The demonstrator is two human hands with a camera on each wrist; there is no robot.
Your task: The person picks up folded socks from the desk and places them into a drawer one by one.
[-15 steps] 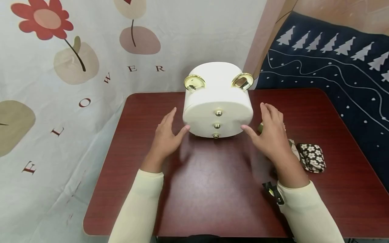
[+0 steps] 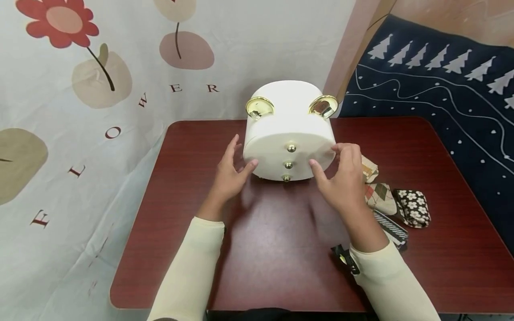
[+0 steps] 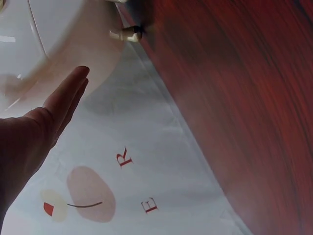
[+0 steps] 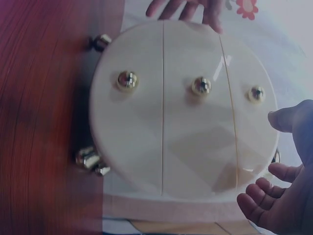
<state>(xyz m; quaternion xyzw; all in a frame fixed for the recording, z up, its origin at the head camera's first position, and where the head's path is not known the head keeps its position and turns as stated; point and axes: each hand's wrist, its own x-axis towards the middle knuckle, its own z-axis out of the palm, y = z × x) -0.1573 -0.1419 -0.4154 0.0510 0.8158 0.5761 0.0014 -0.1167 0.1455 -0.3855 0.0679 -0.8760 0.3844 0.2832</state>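
Note:
A white, rounded little drawer box (image 2: 269, 151) stands at the back middle of the table, with gold knobs down its front and two gold ear-like discs on top. The right wrist view shows seams dividing its front into three drawers, and small gold feet below. Beside its left side is my left hand (image 2: 229, 180), fingers extended and thumb near the front edge; whether it touches cannot be told. At the right side my right hand (image 2: 343, 183) has loosely bent fingers by the edge and its thumb before the front. Neither hand grips the box.
Right of the right forearm lie folded patterned cloth bundles, sock-like: a floral one (image 2: 413, 208), an argyle one (image 2: 381, 198), a striped one (image 2: 391, 229) and a yellowish one (image 2: 369, 169). A printed curtain (image 2: 257, 40) hangs behind the reddish-brown table (image 2: 273, 267).
Both hands have moved inward, the right hand more, its fingers now at the box's right edge. More of the cloth bundles show beside the right forearm. The box stays in place.

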